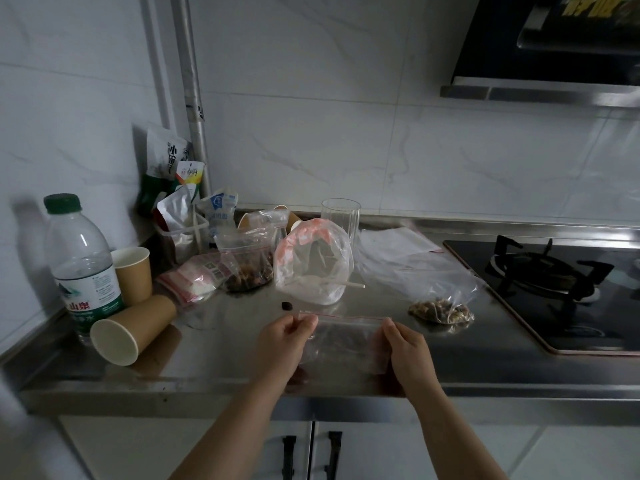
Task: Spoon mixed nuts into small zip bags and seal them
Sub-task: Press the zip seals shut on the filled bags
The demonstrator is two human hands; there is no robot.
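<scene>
A dim kitchen: white marbled wall tiles (346, 133), steel counter (207, 358), black range hood (540, 46), white cabinets (363, 452).

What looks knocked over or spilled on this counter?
A paper cup lies tipped on its side beside the water bottle, mouth toward the counter edge. One dark loose piece, perhaps a nut, sits on the steel behind the zip bag.

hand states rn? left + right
Left hand: pinching the zip bag at its top left corner.
Right hand: gripping the same bag's right edge.

Small zip bag (346, 341) between both hands' pinching fingers (304, 322)
</scene>
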